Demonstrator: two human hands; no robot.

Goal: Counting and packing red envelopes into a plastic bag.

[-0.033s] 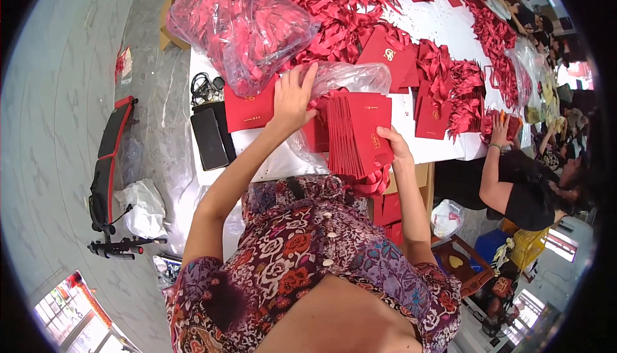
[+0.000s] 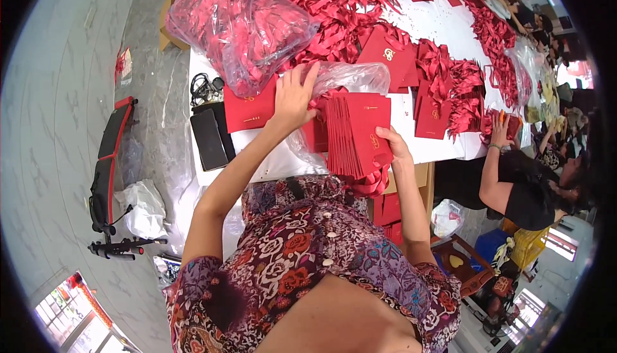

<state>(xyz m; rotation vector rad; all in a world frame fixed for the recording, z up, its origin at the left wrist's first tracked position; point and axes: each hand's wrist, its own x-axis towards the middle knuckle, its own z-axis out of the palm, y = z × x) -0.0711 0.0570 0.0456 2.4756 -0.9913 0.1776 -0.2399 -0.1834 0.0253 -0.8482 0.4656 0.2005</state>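
My right hand (image 2: 399, 147) grips the right edge of a thick stack of flat red gift bags (image 2: 371, 125), thumb on the front face, with gold print showing. Red ribbon handles (image 2: 373, 183) hang out below the stack. At the stack's upper left, my left hand (image 2: 294, 100) lies against a clear plastic bag (image 2: 353, 78), its fingers stretched out and the thumb pointing toward the stack. More red bags (image 2: 315, 136) stand just behind, partly inside the clear plastic. Another red bag (image 2: 250, 114) lies flat left of my left hand.
A large clear sack of red ribbon pieces (image 2: 238, 28) sits at the far left of the white table (image 2: 263, 172). A dark phone (image 2: 209, 138) and black cables (image 2: 207, 88) lie at its left edge. Ribboned red bags (image 2: 466, 96) stand farther right, near a co-worker's hand (image 2: 499, 131).
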